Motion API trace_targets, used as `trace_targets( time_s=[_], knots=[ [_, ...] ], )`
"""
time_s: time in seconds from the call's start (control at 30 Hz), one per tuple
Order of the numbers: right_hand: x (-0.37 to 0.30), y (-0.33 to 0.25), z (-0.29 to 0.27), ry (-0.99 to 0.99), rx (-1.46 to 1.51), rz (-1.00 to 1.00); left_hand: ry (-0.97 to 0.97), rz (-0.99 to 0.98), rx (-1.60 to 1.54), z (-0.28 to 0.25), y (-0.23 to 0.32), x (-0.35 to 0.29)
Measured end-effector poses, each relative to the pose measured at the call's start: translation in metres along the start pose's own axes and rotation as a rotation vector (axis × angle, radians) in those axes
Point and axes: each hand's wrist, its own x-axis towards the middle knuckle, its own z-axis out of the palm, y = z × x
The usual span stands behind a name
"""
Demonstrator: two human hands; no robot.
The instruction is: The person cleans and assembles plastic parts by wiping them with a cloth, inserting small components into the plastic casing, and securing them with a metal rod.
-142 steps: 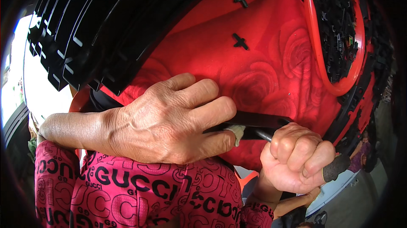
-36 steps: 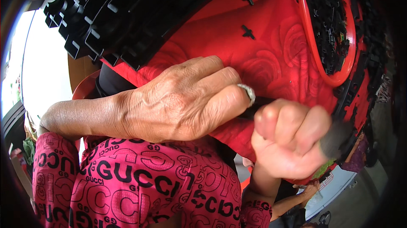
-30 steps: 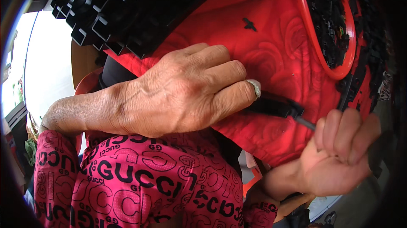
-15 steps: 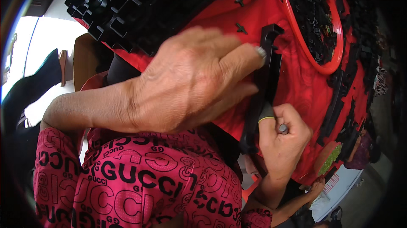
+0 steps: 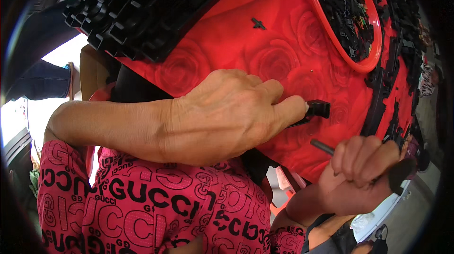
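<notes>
My left hand (image 5: 236, 114) is closed around a black plastic strip (image 5: 319, 109) low over the red rose-patterned cloth (image 5: 274, 62). Only the strip's squared end shows past my fingertips; my hand hides most of the rest. To the right and nearer me, my right hand (image 5: 362, 171) grips a thin grey rod-like tool (image 5: 322, 147), its end poking out toward the strip. A dark shape (image 5: 402, 174) stands at the far side of that fist; whether it is part of the tool or a finger cover I cannot tell. The two hands are apart.
Long black plastic parts (image 5: 156, 13) lie piled at the upper left. A red-rimmed basket (image 5: 363, 67) holds small black pieces. Small black crosses (image 5: 257, 23) lie on the cloth; more black strips (image 5: 374, 107) line the right. Another person's arm (image 5: 326, 235) shows at lower right.
My right hand has moved right, away from the strip, and turned so the tool's rod shows. My left hand has come down and nearer me; the strip is now mostly hidden.
</notes>
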Motion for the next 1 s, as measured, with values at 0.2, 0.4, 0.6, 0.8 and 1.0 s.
trace_targets(
  time_s=[0.2, 0.4, 0.6, 0.8, 1.0],
  knots=[
    [0.017, 0.055, -0.009, -0.029, 0.16, -0.025, 0.077, 0.056, -0.008, 0.003, -0.004, -0.015],
    [0.018, 0.065, -0.011, 0.017, 0.239, -0.003, 0.115, 0.153, 0.158, 0.006, 0.001, -0.016],
    [0.02, 0.061, -0.016, -0.004, 0.255, 0.014, 0.055, 0.162, 0.193, 0.007, 0.004, -0.017],
    [0.02, 0.058, -0.011, -0.021, 0.23, 0.047, 0.007, 0.109, 0.106, 0.007, 0.003, -0.016],
    [0.024, 0.056, -0.011, -0.045, 0.198, 0.087, -0.006, 0.108, 0.057, 0.006, 0.003, -0.013]
  ],
)
